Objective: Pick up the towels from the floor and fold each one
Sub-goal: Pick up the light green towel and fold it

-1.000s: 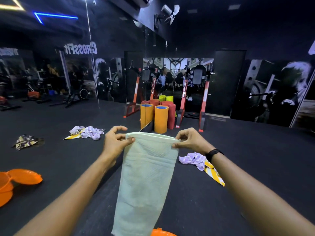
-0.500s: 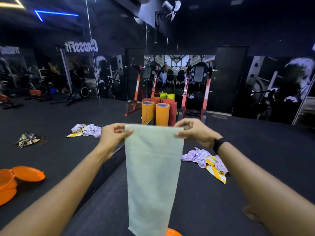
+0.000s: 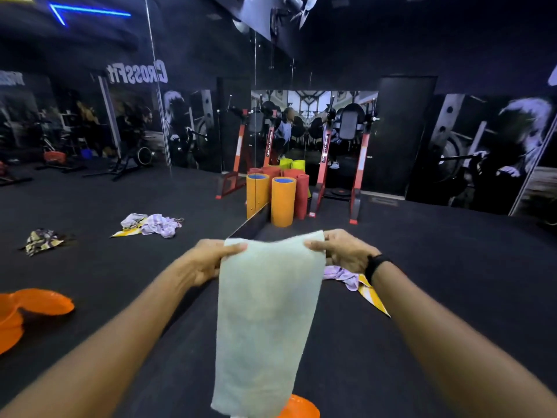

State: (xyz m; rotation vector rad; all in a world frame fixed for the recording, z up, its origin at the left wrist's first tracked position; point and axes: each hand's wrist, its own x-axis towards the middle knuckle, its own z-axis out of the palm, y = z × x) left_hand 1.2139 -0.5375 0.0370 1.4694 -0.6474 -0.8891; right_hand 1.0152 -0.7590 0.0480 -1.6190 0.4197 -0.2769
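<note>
The floor [image 3: 452,282] spreads dark and matte below your grip, and most of what lies on it is doubled by the mirror wall [image 3: 196,131] ahead and to the left. Hanging straight down from your grip is the pale green towel [image 3: 265,312], a long narrow panel that looks already folded lengthwise, though the motion blur makes its layers hard to count. It reads as light, soft terry: it drapes limp, will not hold a crease by stiffness, and is not slippery. Your left hand [image 3: 208,260] pinches one top corner, thumb over the near face; your right hand [image 3: 343,251] pinches the other, so both grips are closed on cloth. Stay at those corners and keep the top edge taut, otherwise the middle sags, as it does slightly now. Just beyond and below your right hand lies a crumpled heap of lilac and yellow-striped towels [image 3: 349,277], not yet picked up. Beneath the towel's hanging end sits an orange object [image 3: 301,407].
</note>
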